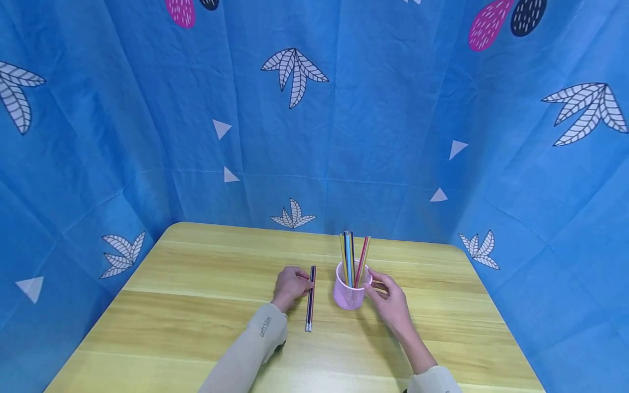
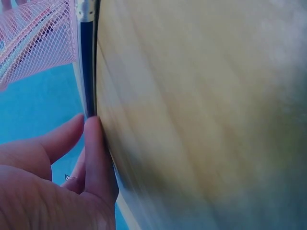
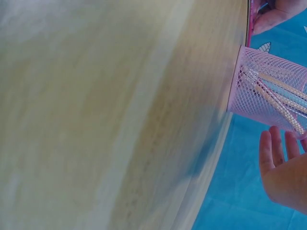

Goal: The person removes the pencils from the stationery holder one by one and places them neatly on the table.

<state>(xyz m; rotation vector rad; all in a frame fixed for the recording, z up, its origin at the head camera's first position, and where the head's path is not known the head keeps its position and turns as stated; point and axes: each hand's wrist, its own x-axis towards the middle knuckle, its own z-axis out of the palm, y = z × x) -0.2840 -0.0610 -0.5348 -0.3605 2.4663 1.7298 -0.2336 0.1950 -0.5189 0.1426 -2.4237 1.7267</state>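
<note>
A few dark pencils [image 1: 310, 311], one with a red edge, lie side by side on the wooden table, silver ends toward me. My left hand [image 1: 292, 285] pinches them between thumb and fingers partway along, as the left wrist view shows, where a dark blue pencil [image 2: 87, 57] rises from the fingertips. To their right stands a pink mesh pencil cup [image 1: 348, 299], upright, with several coloured pencils [image 1: 350, 259] leaning in it. My right hand [image 1: 390, 302] holds the cup's right side near the rim, thumb in front and fingers behind. In the right wrist view, its other fingers [image 3: 266, 151] spread loosely below the mesh.
The yellow wood-grain table [image 1: 196, 273] has rounded far corners. Behind it and along both sides hangs a blue curtain [image 1: 314, 142] with leaf and triangle prints. The cup stands toward the table's far side.
</note>
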